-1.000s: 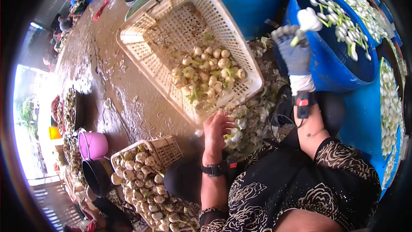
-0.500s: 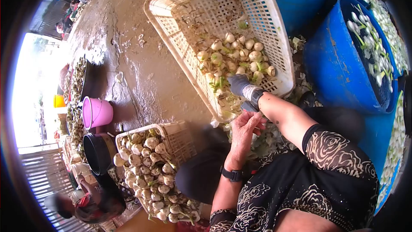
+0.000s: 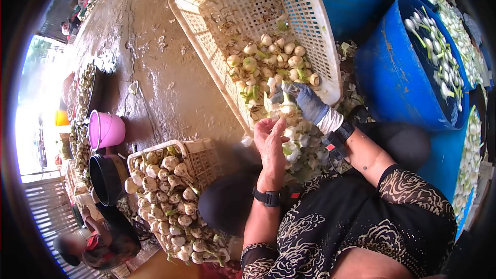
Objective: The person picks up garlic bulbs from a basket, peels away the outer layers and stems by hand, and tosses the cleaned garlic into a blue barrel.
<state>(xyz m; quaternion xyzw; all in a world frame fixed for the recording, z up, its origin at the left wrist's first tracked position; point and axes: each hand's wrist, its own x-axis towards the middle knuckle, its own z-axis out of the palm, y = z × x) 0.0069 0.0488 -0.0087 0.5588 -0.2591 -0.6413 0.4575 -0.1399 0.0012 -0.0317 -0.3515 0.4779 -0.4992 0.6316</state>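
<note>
My right hand (image 3: 311, 104), in a blue-grey glove, grips a pale bulb (image 3: 288, 107) with a green stalk, close over the near end of a white plastic crate (image 3: 330, 67). Inside that crate lies a pile of whitish bulbs (image 3: 295, 62) with short green stubs. My bare left hand (image 3: 269, 142) is just below the held bulb, its fingers curled and a fingertip right at the bulb's lower side. What those curled fingers hold, if anything, is hidden. Pale peelings (image 3: 297, 142) lie beneath both hands.
A second crate (image 3: 199, 157) heaped with unpeeled bulbs stands at lower left. Beyond it are a black tub (image 3: 106, 181) and a pink bucket (image 3: 107, 129). A blue barrel (image 3: 385, 67) with stalked white bulbs stands on the right. Another person (image 3: 98, 243) sits at lower left.
My right hand has come back from the pile in the crate towards my left hand, now holding a bulb. My left hand has shifted left and slightly up. The view has moved a little.
</note>
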